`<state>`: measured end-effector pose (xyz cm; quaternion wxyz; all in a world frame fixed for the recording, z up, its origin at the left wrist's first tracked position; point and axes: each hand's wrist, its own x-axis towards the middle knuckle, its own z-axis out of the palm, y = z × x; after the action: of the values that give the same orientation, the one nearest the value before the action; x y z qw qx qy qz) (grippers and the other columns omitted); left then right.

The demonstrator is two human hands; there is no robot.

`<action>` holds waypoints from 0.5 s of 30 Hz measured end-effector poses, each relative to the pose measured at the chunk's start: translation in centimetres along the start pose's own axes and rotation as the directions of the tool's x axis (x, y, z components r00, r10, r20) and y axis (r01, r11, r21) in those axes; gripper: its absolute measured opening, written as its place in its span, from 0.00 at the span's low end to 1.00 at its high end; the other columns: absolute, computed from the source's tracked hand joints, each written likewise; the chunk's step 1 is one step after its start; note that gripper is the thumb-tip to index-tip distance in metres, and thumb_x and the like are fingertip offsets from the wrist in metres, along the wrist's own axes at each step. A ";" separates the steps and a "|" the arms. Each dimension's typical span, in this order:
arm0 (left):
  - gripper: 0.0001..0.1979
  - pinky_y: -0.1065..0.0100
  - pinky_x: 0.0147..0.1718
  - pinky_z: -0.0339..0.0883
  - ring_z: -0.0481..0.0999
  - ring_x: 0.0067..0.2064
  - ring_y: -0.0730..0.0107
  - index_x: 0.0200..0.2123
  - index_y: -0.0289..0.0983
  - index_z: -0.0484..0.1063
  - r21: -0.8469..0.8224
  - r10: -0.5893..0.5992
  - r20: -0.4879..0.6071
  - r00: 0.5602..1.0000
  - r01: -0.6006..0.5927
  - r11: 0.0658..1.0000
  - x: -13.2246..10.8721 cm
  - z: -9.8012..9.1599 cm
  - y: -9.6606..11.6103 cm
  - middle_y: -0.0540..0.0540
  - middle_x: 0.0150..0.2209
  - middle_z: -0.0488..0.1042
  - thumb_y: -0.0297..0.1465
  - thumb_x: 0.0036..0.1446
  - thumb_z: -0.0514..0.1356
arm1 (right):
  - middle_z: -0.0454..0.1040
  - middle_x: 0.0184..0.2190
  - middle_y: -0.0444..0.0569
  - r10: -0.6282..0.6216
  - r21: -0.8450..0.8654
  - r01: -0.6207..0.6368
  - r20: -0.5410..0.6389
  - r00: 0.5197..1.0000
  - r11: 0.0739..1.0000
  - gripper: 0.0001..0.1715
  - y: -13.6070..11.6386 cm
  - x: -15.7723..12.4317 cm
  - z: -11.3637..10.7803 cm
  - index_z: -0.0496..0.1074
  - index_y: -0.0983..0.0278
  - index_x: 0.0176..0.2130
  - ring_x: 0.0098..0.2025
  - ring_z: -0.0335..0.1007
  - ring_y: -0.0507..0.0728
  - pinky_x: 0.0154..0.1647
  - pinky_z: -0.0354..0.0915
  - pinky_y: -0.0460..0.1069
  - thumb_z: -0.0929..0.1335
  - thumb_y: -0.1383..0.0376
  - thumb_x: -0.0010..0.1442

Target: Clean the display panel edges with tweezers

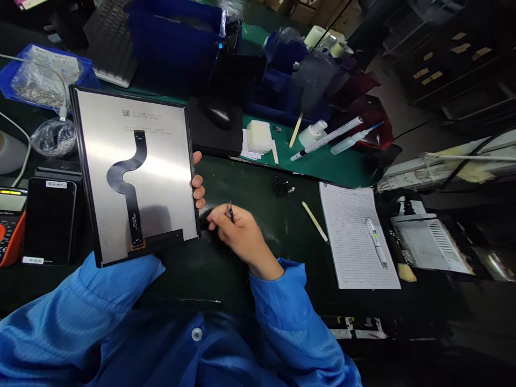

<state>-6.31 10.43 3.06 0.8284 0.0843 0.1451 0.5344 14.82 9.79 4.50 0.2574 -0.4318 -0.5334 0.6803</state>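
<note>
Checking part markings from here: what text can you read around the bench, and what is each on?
Nothing can be quoted.
Display panel: printed lines beside the QR code, too small to read.
Black device: two labels, too blurred.
Blue tray label: too blurred.
Multimeter display: unreadable.

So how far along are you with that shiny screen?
I can't tell exactly. Looks done: the black ribbon cable lies flat on the silver display panel. In hand: the left hand holds the panel, and the right hand pinches a small dark tool. Maybe left: the pen lies unused on the lined paper.
</note>
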 end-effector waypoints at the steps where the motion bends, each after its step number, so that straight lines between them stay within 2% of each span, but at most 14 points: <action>1: 0.25 0.56 0.30 0.72 0.73 0.30 0.60 0.53 0.42 0.72 0.026 -0.013 0.056 0.998 0.012 1.000 0.1 -0.1 0.2 0.44 0.30 0.70 0.39 0.71 0.38 | 0.71 0.24 0.41 -0.027 -0.016 0.026 -0.093 0.995 1.000 0.20 -0.1 0.2 -0.6 0.71 0.64 0.32 0.17 0.52 0.45 0.16 0.48 0.44 0.71 0.50 0.59; 3: 0.25 0.59 0.31 0.71 0.73 0.30 0.62 0.51 0.41 0.72 0.042 -0.021 0.107 0.994 0.017 0.999 0.1 0.1 0.6 0.45 0.29 0.70 0.39 0.72 0.37 | 0.69 0.22 0.40 -0.100 -0.074 0.081 -0.313 0.944 0.994 0.17 -0.3 0.6 -2.0 0.72 0.64 0.34 0.17 0.53 0.45 0.16 0.49 0.43 0.71 0.52 0.58; 5: 0.25 0.60 0.32 0.71 0.74 0.31 0.62 0.50 0.40 0.72 0.032 -0.004 0.101 0.995 0.001 0.999 -0.1 0.5 0.8 0.45 0.29 0.70 0.39 0.73 0.36 | 0.68 0.22 0.39 -0.167 -0.114 0.127 -0.507 0.846 0.985 0.18 -0.6 0.9 -3.4 0.72 0.63 0.38 0.17 0.53 0.45 0.15 0.48 0.43 0.73 0.53 0.55; 6: 0.25 0.60 0.32 0.71 0.74 0.31 0.61 0.50 0.40 0.72 0.037 0.001 0.097 0.995 -0.005 0.999 -0.2 0.6 0.8 0.44 0.30 0.71 0.38 0.73 0.36 | 0.68 0.23 0.38 -0.172 -0.091 0.146 -0.562 0.809 0.985 0.21 -0.7 1.1 -4.1 0.72 0.62 0.42 0.16 0.52 0.45 0.14 0.47 0.43 0.74 0.51 0.55; 7: 0.25 0.59 0.32 0.71 0.74 0.32 0.61 0.50 0.40 0.72 0.042 0.013 0.093 0.996 -0.017 0.999 -0.3 0.8 0.8 0.44 0.30 0.71 0.38 0.73 0.37 | 0.68 0.23 0.38 -0.148 -0.029 0.161 -0.582 0.799 0.986 0.24 -0.8 1.2 -4.7 0.71 0.61 0.45 0.15 0.50 0.45 0.13 0.45 0.43 0.73 0.49 0.55; 9: 0.23 0.59 0.32 0.71 0.74 0.32 0.60 0.51 0.40 0.72 0.058 0.020 0.094 0.995 -0.026 0.998 -0.5 0.9 0.9 0.44 0.31 0.71 0.37 0.72 0.39 | 0.66 0.23 0.37 -0.060 0.163 0.174 -0.537 0.842 0.971 0.27 -0.9 1.4 -5.7 0.69 0.59 0.47 0.14 0.47 0.45 0.11 0.44 0.43 0.69 0.43 0.58; 11: 0.21 0.59 0.31 0.71 0.74 0.31 0.61 0.50 0.40 0.72 0.067 0.015 0.090 0.996 -0.021 0.998 -0.5 0.8 0.9 0.44 0.30 0.71 0.37 0.72 0.41 | 0.63 0.21 0.36 -0.001 0.326 0.173 -0.466 0.885 0.930 0.25 -0.9 1.5 -6.3 0.69 0.59 0.43 0.14 0.47 0.46 0.11 0.44 0.43 0.68 0.42 0.58; 13: 0.20 0.59 0.30 0.71 0.73 0.30 0.61 0.50 0.41 0.72 0.060 0.028 0.076 0.997 -0.033 0.998 -0.4 0.8 0.8 0.44 0.29 0.70 0.37 0.71 0.43 | 0.61 0.20 0.35 0.000 0.397 0.201 -0.451 0.892 0.896 0.21 -0.8 1.6 -6.8 0.68 0.59 0.38 0.15 0.48 0.45 0.11 0.47 0.42 0.71 0.46 0.56; 15: 0.20 0.60 0.28 0.70 0.72 0.28 0.62 0.49 0.41 0.72 0.050 0.050 0.047 0.998 -0.053 0.997 -0.3 1.1 0.6 0.43 0.29 0.70 0.37 0.70 0.43 | 0.63 0.23 0.36 -0.029 0.395 0.247 -0.481 0.876 0.885 0.19 -0.7 1.6 -7.1 0.69 0.58 0.38 0.16 0.52 0.45 0.13 0.51 0.41 0.74 0.51 0.55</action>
<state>-6.58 10.42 4.35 0.8151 0.1215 0.1374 0.5496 20.05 14.88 4.22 0.5177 -0.4704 -0.3168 0.6406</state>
